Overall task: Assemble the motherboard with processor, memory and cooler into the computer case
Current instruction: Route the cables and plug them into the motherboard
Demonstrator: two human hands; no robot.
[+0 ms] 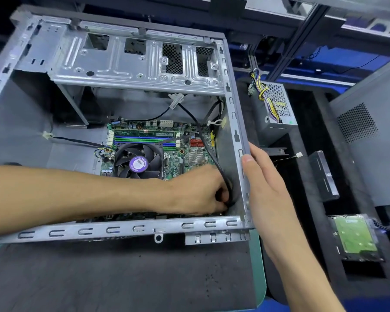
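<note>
The grey computer case (126,228) lies open on its side. Inside it sits the green motherboard (189,152) with a black cooler fan (138,162) and memory sticks (144,137) fitted. My left hand (200,192) reaches into the case's near right corner, fingers curled around a black cable (203,136) that runs down from the back. My right hand (263,176) rests on the case's right wall from outside, thumb on the rim, fingers fairly straight.
A power supply (275,109) with coloured wires stands right of the case. A hard drive (356,237) and a black drive (322,174) lie in foam slots at right. A grey side panel (374,140) leans at far right. A dark mat (122,278) lies under the case.
</note>
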